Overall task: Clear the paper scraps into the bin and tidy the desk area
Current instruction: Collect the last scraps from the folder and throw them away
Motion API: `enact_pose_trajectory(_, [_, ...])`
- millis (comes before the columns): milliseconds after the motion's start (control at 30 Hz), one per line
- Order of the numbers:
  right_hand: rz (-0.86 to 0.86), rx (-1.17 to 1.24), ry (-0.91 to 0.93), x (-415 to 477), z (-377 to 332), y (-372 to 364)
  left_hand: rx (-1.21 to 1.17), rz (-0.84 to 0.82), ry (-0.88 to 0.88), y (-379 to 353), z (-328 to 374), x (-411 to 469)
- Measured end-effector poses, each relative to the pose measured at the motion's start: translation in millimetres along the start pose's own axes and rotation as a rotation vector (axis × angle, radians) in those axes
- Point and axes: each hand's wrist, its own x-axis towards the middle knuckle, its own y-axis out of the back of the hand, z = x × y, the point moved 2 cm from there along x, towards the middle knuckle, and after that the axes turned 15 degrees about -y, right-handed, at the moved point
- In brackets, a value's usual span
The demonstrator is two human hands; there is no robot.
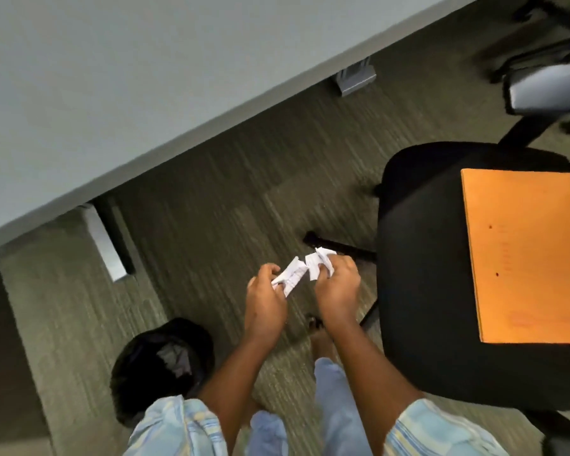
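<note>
1. while the bin (162, 366) sits on the carpet (218, 199), low and to the left of the hands, the person holds the paper scraps out in front of the body instead of over its mouth.
2. the left hand (265, 297) is clamped on one crumpled white scrap (290, 278), and the right hand (338, 287) is clamped on another scrap (318, 263); the two hands are near each other but apart, and the two pieces almost meet between them.
3. my reading is that the paper is being torn or bunched small so it drops cleanly, which would explain why both hands grip it at the ends.
4. the bin is dark, lined with a black bag, and something pale lies inside it; i cannot tell what.
5. to the right of the bin, beyond the hands, stands a black office chair (441, 291) with an orange board (524, 255) lying flat on its seat.
6. the chair's base legs reach along the carpet toward the hands, and the person's legs stand just beside the bin.
7. up and away from the bin runs the grey worktop (112, 77), whose visible part is bare, with its metal supports beneath.
8. nothing blocks the bin's mouth; the left forearm crosses just beside its right edge, so the scraps need to swing left and down to land inside.
</note>
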Motion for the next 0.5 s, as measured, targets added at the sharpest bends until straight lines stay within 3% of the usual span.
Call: enact_pose_trajectory(500, [-0.317,-0.33,0.175,-157.4,37.7,-169.8,-0.07,0.177,0.298,112.3,-186.1,-123.7])
